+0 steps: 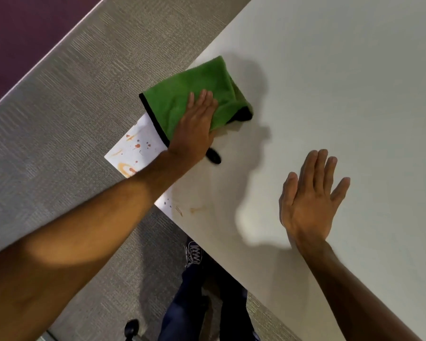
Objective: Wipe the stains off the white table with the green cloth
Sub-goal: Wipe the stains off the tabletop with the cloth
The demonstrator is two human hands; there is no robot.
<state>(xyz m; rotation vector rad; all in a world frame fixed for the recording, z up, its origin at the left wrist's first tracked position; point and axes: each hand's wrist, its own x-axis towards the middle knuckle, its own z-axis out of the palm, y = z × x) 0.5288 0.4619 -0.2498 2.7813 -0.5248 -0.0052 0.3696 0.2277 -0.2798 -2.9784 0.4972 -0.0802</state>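
Note:
A folded green cloth [190, 93] with a black hem lies on the white table [342, 94] near its left corner. My left hand [194, 126] presses flat on the cloth, fingers together, palm down. Red and orange stains [133, 150] speckle the table's corner just left of the cloth. More faint orange streaks [185, 209] sit by the near edge, below my left forearm. My right hand [310, 195] rests flat on the bare tabletop to the right, fingers spread, holding nothing.
Grey carpet [71, 107] surrounds the table, with a purple strip [22, 33] at the top left. My leg in dark trousers and a laced shoe [193, 253] stand under the near table edge. A black chair caster [131, 327] shows at the bottom.

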